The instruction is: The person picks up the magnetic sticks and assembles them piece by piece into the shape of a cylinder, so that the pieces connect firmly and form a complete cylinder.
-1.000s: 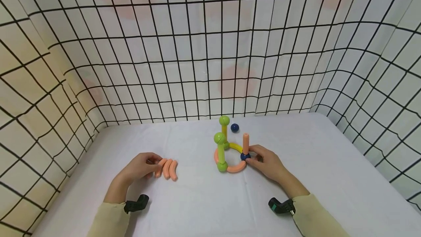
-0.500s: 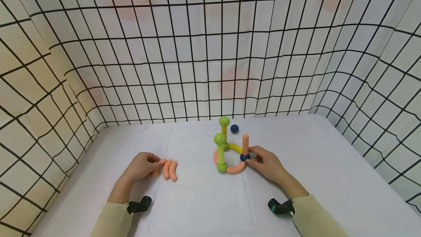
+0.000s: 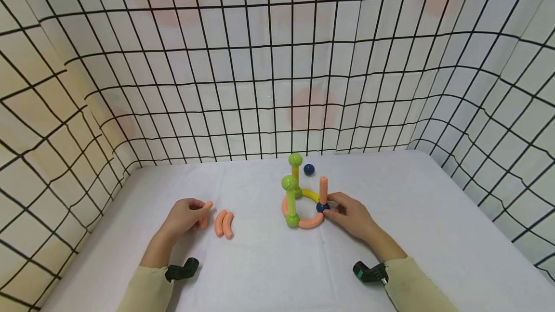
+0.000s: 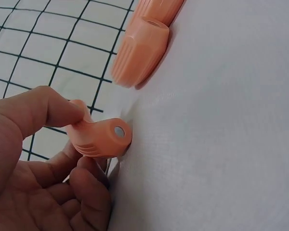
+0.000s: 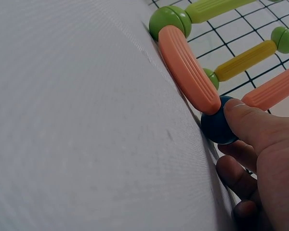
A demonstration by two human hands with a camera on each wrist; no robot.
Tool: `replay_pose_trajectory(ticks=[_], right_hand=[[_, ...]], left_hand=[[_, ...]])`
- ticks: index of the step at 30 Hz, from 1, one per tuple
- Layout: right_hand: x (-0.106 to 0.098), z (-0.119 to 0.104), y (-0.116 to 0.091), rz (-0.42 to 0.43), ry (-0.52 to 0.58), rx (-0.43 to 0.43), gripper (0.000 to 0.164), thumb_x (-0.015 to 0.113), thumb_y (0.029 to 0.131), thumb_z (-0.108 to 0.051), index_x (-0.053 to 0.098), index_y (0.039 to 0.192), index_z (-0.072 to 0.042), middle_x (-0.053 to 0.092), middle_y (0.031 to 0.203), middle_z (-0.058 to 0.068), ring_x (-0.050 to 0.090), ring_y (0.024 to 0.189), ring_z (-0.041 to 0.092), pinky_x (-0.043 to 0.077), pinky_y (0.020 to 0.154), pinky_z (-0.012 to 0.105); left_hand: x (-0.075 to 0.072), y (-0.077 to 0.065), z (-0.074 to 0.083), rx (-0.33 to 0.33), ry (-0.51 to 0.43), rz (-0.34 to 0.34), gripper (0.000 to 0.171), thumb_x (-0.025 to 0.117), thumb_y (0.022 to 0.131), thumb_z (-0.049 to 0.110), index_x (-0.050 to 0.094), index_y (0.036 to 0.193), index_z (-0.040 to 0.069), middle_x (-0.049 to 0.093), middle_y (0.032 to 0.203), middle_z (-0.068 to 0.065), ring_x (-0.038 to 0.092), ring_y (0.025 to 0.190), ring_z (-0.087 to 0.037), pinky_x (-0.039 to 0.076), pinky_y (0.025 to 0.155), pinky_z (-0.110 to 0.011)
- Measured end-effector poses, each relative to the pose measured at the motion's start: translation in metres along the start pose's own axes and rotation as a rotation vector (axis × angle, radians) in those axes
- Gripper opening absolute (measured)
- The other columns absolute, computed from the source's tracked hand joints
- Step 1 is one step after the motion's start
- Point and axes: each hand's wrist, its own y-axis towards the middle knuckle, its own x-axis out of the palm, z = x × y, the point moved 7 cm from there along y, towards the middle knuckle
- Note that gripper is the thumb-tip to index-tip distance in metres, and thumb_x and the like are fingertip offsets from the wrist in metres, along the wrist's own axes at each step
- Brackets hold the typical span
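My left hand pinches a curved orange magnetic stick, one round metal end showing in the left wrist view. Two similar curved sticks lie side by side just right of it. At the ring structure, my right hand holds a dark blue ball between thumb and fingers. An upright orange stick rises from that ball. Curved orange and yellow sticks join it to the rest of the ring. Two posts, light green and yellow, carry green balls on top.
A loose dark blue ball lies behind the ring. White cloth covers the table. Black-grid white walls enclose the back and sides.
My left hand has drawn one curved orange stick leftward, away from the other two, and tilted it. The right hand stays at the blue ball.
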Motion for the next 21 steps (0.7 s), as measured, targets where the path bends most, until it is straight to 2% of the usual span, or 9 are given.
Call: replay_pose_trajectory(ticks=[7,13,16,21], right_hand=[[0.001,0.002,0.001,0.005,0.001,-0.013,0.037,0.073,0.091,-0.029,0.066,0.126,-0.022,0.067,0.108,-0.006,0.05,0.076,0.004,0.042,0.067,0.023],[0.001,0.002,0.0,0.006,0.002,-0.002,0.037,0.073,0.091,-0.03,0.066,0.127,-0.022,0.067,0.108,-0.006,0.051,0.076,0.005,0.042,0.067,0.023],[0.001,0.002,0.0,0.005,-0.005,0.001,0.037,0.073,0.091,-0.03,0.066,0.127,-0.022,0.067,0.108,-0.006,0.05,0.076,0.005,0.042,0.067,0.023],[0.001,0.002,0.0,0.0,-0.013,0.001,0.037,0.073,0.092,-0.03,0.066,0.126,-0.021,0.067,0.107,-0.006,0.05,0.075,0.005,0.042,0.067,0.023]], left_hand=[[-0.004,-0.001,0.002,0.028,-0.045,0.012,0.043,0.066,0.096,0.035,0.056,0.117,-0.001,0.066,0.074,-0.001,0.053,0.066,-0.014,0.045,0.06,-0.027],[-0.009,-0.003,0.009,0.066,-0.157,0.022,0.048,0.063,0.098,0.039,0.045,0.124,0.003,0.076,0.096,-0.009,0.058,0.072,-0.012,0.049,0.064,-0.027],[-0.009,-0.003,0.013,0.087,-0.217,0.014,0.044,0.063,0.098,0.037,0.042,0.121,0.006,0.076,0.103,-0.012,0.06,0.071,-0.011,0.053,0.064,-0.028],[-0.009,-0.005,0.019,0.091,-0.302,0.021,0.034,0.065,0.098,0.031,0.044,0.111,0.008,0.076,0.101,-0.013,0.063,0.066,-0.013,0.054,0.06,-0.027]])
